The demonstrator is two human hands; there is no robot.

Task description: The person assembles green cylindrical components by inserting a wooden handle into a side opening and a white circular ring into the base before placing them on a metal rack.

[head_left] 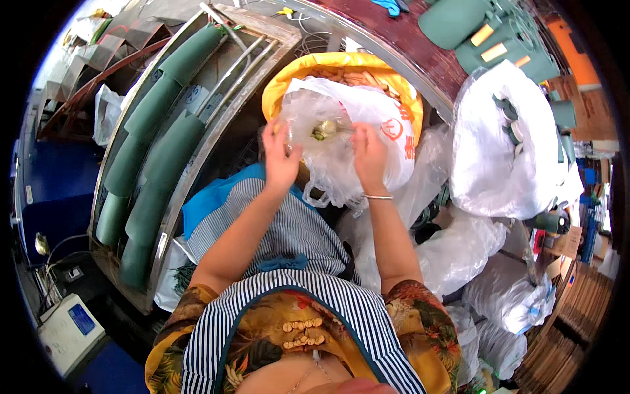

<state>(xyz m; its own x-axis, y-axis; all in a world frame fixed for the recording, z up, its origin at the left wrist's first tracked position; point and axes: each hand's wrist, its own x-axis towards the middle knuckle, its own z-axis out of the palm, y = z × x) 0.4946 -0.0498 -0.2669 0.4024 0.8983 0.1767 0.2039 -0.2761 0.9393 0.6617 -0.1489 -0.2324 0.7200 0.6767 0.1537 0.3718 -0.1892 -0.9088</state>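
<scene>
My left hand [281, 157] is at the left side of a clear plastic bag [321, 167], its slightly blurred fingers spread and the thumb apart. My right hand [369, 154] is at the bag's right side with its fingers closed together; what they pinch is too small to make out. Between the hands, a small cluster of gold and green pieces [323, 129] shows in the clear bag. Beneath it lies a white plastic bag [394, 118] with red print. Both rest in a yellow sack [279, 82] with many small tan pieces [351, 77] at its far side.
Left, a metal-framed rack [190, 167] holds long dark-green curved parts [157, 171]. A dark red table [387, 33] at the far right bears green cylindrical parts [453, 23]. Right of me stand a white bag [502, 157] with green pieces, clear plastic bags [459, 253] and stacked cardboard [558, 341].
</scene>
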